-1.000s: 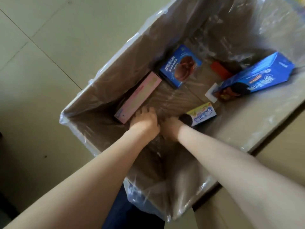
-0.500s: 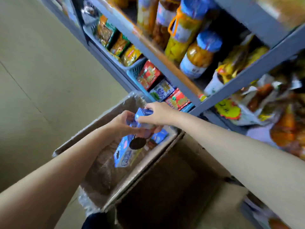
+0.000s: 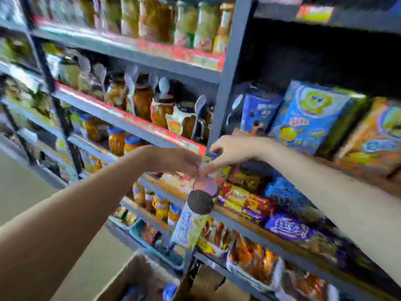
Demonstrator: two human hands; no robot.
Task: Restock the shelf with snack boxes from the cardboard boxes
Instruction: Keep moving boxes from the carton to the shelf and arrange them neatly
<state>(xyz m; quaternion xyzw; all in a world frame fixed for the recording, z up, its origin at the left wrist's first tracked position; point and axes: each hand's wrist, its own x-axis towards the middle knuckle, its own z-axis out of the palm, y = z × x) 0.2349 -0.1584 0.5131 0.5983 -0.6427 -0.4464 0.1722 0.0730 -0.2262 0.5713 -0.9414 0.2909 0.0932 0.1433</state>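
We hold snack boxes [image 3: 193,216] with both hands [image 3: 180,161] [image 3: 232,151] before the shelf [image 3: 138,124], not yet placed; more wait below in the cardboard box [image 3: 138,279]

Both arms reach to frame centre; left hand [image 3: 180,161] curled, right hand [image 3: 232,152] pinching downward, fingertips nearly meeting.

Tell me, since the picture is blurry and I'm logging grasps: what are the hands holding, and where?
Both hands, left hand and right hand, hold a snack box by its top end; it hangs down below them.
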